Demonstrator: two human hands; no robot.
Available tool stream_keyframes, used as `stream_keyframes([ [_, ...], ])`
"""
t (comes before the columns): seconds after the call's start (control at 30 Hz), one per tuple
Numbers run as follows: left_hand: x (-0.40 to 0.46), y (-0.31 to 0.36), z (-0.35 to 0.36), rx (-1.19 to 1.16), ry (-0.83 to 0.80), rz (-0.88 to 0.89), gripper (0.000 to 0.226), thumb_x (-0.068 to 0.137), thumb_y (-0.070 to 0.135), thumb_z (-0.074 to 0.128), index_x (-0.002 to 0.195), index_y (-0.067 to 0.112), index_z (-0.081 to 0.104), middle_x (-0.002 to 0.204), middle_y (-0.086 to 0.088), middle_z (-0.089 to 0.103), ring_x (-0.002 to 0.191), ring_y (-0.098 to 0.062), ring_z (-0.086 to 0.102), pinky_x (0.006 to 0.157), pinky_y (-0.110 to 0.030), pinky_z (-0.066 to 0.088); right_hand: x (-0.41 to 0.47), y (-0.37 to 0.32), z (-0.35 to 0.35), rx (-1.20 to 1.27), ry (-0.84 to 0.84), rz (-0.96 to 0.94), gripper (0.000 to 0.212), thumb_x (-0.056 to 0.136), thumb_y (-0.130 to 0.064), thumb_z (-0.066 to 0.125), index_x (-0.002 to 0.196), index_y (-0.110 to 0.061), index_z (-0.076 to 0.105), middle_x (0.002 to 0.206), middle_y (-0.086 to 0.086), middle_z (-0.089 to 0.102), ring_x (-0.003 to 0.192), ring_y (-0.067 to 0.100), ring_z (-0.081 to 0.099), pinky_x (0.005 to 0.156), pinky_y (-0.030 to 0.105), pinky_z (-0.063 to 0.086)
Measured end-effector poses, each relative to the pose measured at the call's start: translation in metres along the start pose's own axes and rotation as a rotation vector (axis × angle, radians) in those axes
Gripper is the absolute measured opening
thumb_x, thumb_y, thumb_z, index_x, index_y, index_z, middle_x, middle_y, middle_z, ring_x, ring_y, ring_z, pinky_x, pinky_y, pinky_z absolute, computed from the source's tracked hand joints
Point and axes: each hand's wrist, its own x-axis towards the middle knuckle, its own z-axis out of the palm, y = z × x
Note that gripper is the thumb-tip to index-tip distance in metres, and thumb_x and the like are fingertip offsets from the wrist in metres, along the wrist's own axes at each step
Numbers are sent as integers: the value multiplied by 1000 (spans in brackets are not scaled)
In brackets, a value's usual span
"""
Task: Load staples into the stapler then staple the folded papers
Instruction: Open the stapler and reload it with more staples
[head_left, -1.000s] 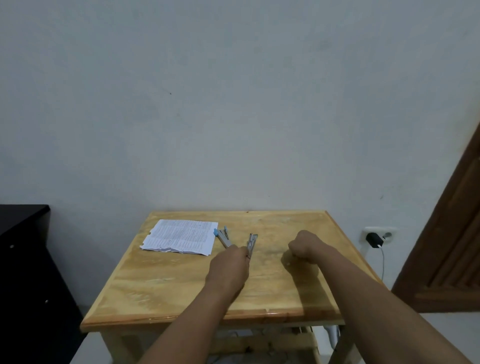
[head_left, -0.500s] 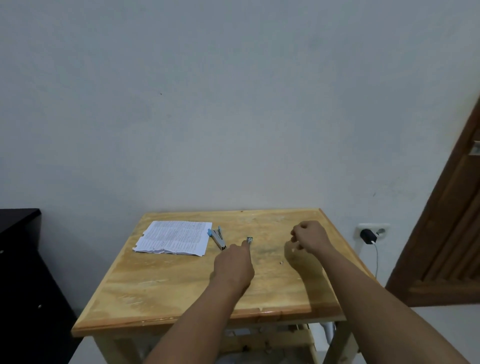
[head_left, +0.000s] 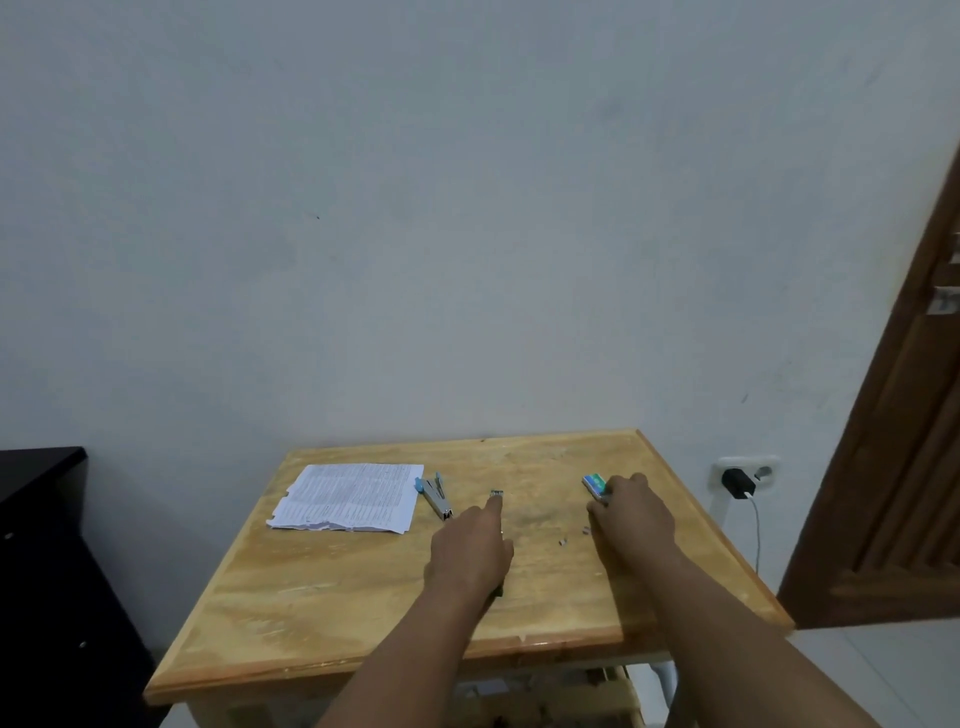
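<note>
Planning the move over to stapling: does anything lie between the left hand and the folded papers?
Yes. A blue-and-grey tool lies on the table just off the right edge of the folded papers, between them and the left hand. Nothing else shows there.

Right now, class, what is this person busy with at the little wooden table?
A person is working towards stapling some papers. The left hand holds a metal stapler part on the wooden table. The right hand touches a small blue-green staple box. A blue-tipped stapler piece lies beside the folded papers, untouched. A few loose bits lie between the hands. No staple can be seen in the papers.
</note>
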Motion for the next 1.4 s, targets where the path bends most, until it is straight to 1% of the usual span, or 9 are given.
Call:
stream_keyframes([
  [0.13,-5,0,-4,-62,47,-16,69,101,50,56,160,30,28,120,0,66,107,-22,68,75,-36,51,-6,2,-2,-22,45,-33,19,98,-32,60,111,-24,72,100,-3,71,83,15,63,69,34,58],
  [0.23,-8,-4,-8,-105,114,-32,68,103,53,52,161,30,27,131,2,62,111,-22,67,83,-38,56,-9,4,-4,17,45,-32,17,99,-31,61,110,-24,71,103,-2,72,84,14,62,70,34,59],
  [0.43,-12,-8,-20,-270,236,-46,55,105,52,49,155,34,39,133,7,62,108,-14,66,85,-39,58,-14,2,-8,103,14,-33,20,97,-23,60,115,-24,70,112,2,73,90,18,63,67,31,53],
  [0.6,-17,-7,-23,-302,240,-45,50,105,48,51,151,33,45,126,6,64,106,-15,66,83,-38,57,-17,5,-7,251,-22,13,22,92,-15,64,112,-19,72,112,7,75,90,19,64,72,36,58],
  [0.77,-22,-4,-21,-292,209,-44,49,104,46,53,150,31,47,124,6,63,103,-15,65,82,-39,59,-13,5,-17,376,-143,120,43,82,-9,78,123,-15,68,125,13,71,100,24,64,57,26,44],
  [0.87,-24,-3,-22,-306,199,-53,46,104,45,54,147,31,50,123,7,63,102,-14,65,82,-37,59,-7,7,-24,450,-199,177,43,81,-4,80,122,-11,72,125,15,71,106,27,67,58,27,47],
  [1.13,-18,-3,-27,-422,186,-97,35,103,41,56,134,27,62,112,9,65,92,-11,64,76,-35,57,-11,13,-37,816,-296,275,29,86,3,75,114,-2,75,104,17,69,77,20,63,64,31,51],
  [1.23,-14,3,-31,-456,192,-99,31,103,39,57,129,24,67,109,7,69,93,-14,67,78,-36,59,-16,5,-45,1087,-408,284,31,85,11,73,116,7,71,94,24,65,63,20,55,54,29,47],
  [1.4,-14,11,-43,-585,110,-176,36,103,44,58,131,22,66,97,5,71,75,-12,71,66,-29,51,-27,-18,-65,1096,-584,121,32,85,1,80,116,-6,75,113,19,73,89,27,71,68,32,58],
])
